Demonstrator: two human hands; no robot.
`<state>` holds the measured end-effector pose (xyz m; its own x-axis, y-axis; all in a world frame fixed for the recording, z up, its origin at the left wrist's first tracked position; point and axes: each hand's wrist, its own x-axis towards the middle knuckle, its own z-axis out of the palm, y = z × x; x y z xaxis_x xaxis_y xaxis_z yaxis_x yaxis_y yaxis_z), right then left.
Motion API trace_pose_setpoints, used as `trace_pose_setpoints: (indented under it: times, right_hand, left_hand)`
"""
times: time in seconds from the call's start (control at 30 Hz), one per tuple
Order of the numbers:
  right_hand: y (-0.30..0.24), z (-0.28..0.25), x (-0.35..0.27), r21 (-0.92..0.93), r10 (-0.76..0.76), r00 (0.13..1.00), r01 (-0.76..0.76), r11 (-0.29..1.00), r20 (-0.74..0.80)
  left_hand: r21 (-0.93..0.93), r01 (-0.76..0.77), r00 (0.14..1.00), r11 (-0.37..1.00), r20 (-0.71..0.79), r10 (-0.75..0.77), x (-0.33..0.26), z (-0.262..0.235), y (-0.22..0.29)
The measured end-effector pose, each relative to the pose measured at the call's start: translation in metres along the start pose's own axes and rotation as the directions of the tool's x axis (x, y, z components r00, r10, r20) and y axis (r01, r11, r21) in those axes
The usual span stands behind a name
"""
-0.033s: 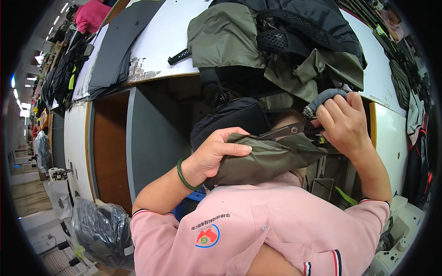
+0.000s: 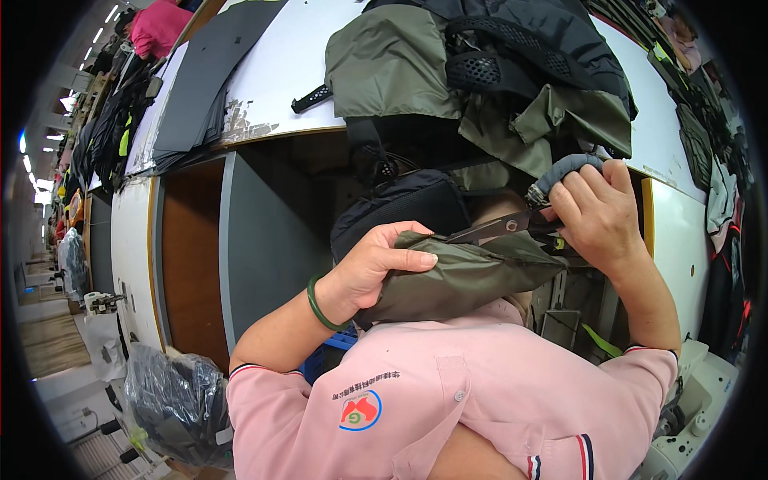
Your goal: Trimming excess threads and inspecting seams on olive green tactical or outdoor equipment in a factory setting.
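Observation:
My left hand (image 2: 382,264) pinches the upper left edge of an olive green fabric piece (image 2: 460,290), thumb on top, just above my lap. Around that wrist sits a green bangle (image 2: 318,304). In my right hand (image 2: 596,212) is a pair of scissors (image 2: 500,228), its handle wrapped in grey cloth. The blades point left along the fabric's upper edge, and their tip lies close to my left fingertips. Whether the blades have fabric between them I cannot tell.
Beyond my hands, black and olive bag pieces (image 2: 400,64) with mesh straps hang over the white table (image 2: 272,88). Dark grey sheets (image 2: 208,76) lie to their left. Open compartments (image 2: 264,232) are under the tabletop. A plastic-wrapped bundle (image 2: 176,400) stands lower left; a sewing machine (image 2: 692,408) lower right.

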<state>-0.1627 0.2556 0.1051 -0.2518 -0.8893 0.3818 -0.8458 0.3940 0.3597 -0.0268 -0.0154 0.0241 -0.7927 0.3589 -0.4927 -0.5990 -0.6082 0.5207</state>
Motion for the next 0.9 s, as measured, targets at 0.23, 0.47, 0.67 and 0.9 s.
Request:
trace_pose_setpoints:
  times: [0.23,0.47,0.67,0.9]
  right_hand:
    - [-0.003,0.005,-0.001,0.057,0.027,1.000,-0.026,0.998,-0.002]
    - [-0.005,0.010,-0.005,0.101,0.053,0.998,-0.054,0.993,0.017]
    - [-0.006,0.009,-0.005,0.073,0.043,0.999,-0.042,0.996,-0.014]
    - [-0.009,0.009,-0.002,0.050,0.050,0.999,-0.049,0.998,-0.020]
  left_hand:
    - [-0.045,0.001,1.000,0.999,0.009,0.000,0.001,-0.001,0.001]
    - [-0.114,0.029,0.999,0.993,0.025,-0.027,0.001,-0.003,-0.001]
    - [-0.175,0.050,0.998,0.983,0.042,-0.043,0.004,-0.006,-0.005]
    - [-0.153,0.052,0.998,0.987,0.046,-0.046,0.004,-0.002,-0.004]
